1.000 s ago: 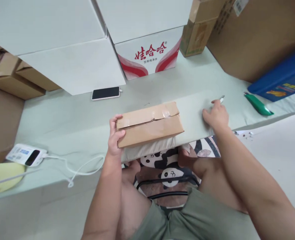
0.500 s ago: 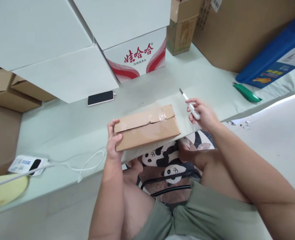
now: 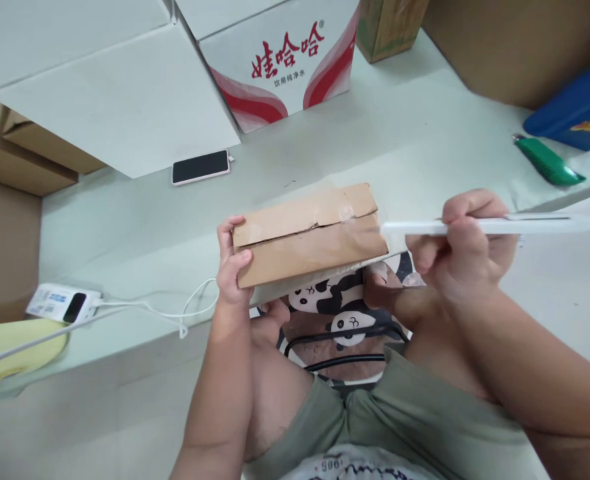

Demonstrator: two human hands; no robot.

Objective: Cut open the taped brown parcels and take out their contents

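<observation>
My left hand point(image 3: 233, 260) grips the left end of a brown cardboard box point(image 3: 319, 247), thumb on the near side and fingers at the far side. The box lies at the table's near edge, with clear tape along its torn seam. To its right, my right hand point(image 3: 467, 247) is closed around a white utility knife point(image 3: 419, 228). The knife is held nearly level and points left at the right end of the box. Its tip is blurred, so I cannot tell whether it touches the cardboard.
A phone point(image 3: 201, 167) lies behind the box, before a red-and-white carton point(image 3: 285, 73). A green cutter point(image 3: 549, 160) lies at right by a blue container point(image 3: 575, 107). At left are a white charging device point(image 3: 62, 303), a cable point(image 3: 149, 307) and a yellow object point(image 3: 17, 350).
My right hand has turned the knife from pointing up and away to pointing left, and brought it near the box's right end. The view has shifted closer; my left hand keeps its hold.
</observation>
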